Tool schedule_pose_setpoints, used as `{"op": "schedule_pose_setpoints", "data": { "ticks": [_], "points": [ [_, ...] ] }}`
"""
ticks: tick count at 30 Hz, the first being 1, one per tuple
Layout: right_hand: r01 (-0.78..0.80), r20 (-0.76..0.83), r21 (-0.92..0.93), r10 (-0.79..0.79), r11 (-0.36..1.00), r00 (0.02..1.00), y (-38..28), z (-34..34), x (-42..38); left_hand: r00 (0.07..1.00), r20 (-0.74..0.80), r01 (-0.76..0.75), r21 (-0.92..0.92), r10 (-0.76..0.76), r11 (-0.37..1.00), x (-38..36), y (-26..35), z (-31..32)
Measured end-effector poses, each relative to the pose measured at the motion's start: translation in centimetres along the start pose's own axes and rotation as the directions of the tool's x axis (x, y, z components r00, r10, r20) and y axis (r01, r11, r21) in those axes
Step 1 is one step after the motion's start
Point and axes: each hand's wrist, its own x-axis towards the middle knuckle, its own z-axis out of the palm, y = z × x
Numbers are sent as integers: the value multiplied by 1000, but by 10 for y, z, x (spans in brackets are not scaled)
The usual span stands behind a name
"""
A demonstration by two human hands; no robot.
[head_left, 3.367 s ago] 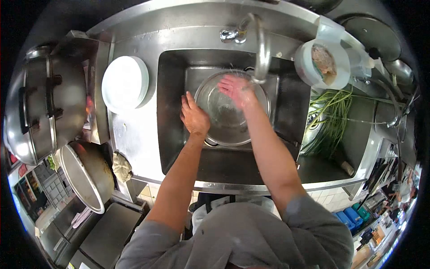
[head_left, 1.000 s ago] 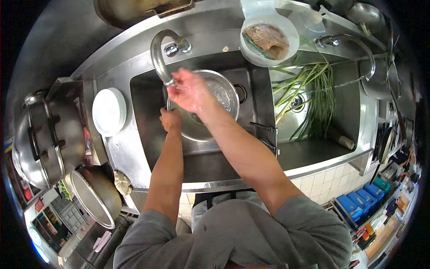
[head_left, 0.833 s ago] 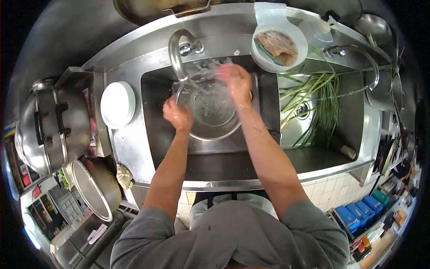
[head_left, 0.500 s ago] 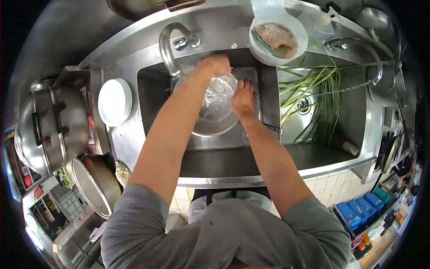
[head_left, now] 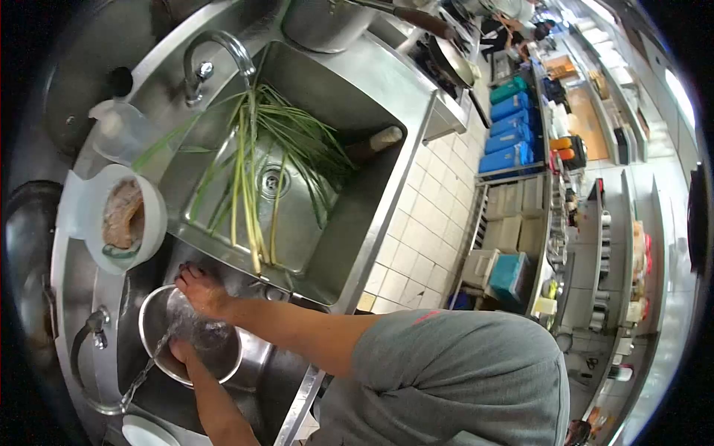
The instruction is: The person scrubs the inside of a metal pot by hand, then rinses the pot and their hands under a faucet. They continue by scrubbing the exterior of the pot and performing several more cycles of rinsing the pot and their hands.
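Observation:
A round metal bowl (head_left: 236, 364) stands in the near sink, with water (head_left: 152, 358) from the tap (head_left: 95, 327) pouring into it. My right hand (head_left: 202, 292) holds the bowl's rim, its fingers over the edge on the side toward the other sink. Inside the bowl is my left hand (head_left: 181, 349), its fingers hidden by splashing water and the wrist. Long green leafy stalks, like scallions (head_left: 249, 171), lie in the neighbouring sink (head_left: 305, 245) under a second running tap (head_left: 223, 44).
A white container (head_left: 152, 230) with a scouring pad (head_left: 123, 212) sits on the sink ledge behind the bowl. White plates (head_left: 145, 431) show at the bottom edge. Blue bins (head_left: 509, 134) and shelving stand across the tiled floor (head_left: 416, 215); other people (head_left: 513, 37) are far off.
My view has swung to the right, so the sinks appear turned. My left hand has gone from the bowl's far rim down into the bowl. My right hand stays at the rim.

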Motion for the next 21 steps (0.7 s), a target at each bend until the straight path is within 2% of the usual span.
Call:
{"op": "schedule_pose_setpoints", "data": {
  "ticks": [2, 3, 6, 7, 9, 10, 12, 13, 15, 16, 17, 18, 19, 20, 21],
  "points": [
    [11, 4, 31, -11, 999, 1000, -2, -7, -5, 960, 227, 101, 268, -165, 958, 5, 70, -76],
    [-2, 10, 24, 1, 1000, 1000, -1, -7, -5, 959, 243, 91, 222, -145, 971, 31, 94, -88],
    [-16, 7, 16, 16, 1000, 1000, -4, -4, -5, 965, 252, -65, -33, 72, 997, 73, 168, -106],
    [-5, 13, 20, 5, 1000, 1000, -5, -5, -4, 956, 249, -132, -95, 152, 987, 54, 194, -102],
    [-130, 41, 67, 127, 989, 991, 0, 1, 3, 907, 254, -305, -151, 336, 940, -16, 223, -103],
    [-154, 80, 76, 148, 985, 986, 4, -3, 3, 867, 283, -379, -161, 410, 911, -45, 217, -108],
    [-115, 82, 42, 111, 993, 990, 4, -9, -4, 790, 403, -430, -174, 462, 886, -69, 181, -125],
    [-65, 73, -5, 65, 998, 995, 2, -12, -4, 767, 470, -416, -154, 437, 896, -73, 151, -133],
    [-34, 114, -40, 39, 999, 993, -3, -16, -8, 734, 618, -348, -14, 282, 937, -63, 96, -144],
    [-121, 117, -48, 126, 991, 985, -6, -2, -12, 713, 676, -326, 88, 184, 941, -57, 84, -148],
    [-171, 145, -43, 175, 984, 974, -17, 21, -15, 677, 725, -417, 240, 124, 877, -59, 54, -138],
    [-122, 166, -78, 134, 989, 977, -12, 53, -11, 763, 646, -81, 70, 17, 994, -70, 93, -180],
    [-151, 59, 24, 149, 988, 987, -8, 62, -16, 790, 613, -113, 118, 17, 987, -79, 98, -132],
    [49, -183, -358, -121, 933, 976, 11, 102, -27, 841, 541, -47, 41, 18, 998, -82, 119, -98],
    [-48, 41, -119, 53, 992, 998, -16, 38, -20, 893, 451, 42, -98, 7, 994, -80, 151, -76]
  ]
}}
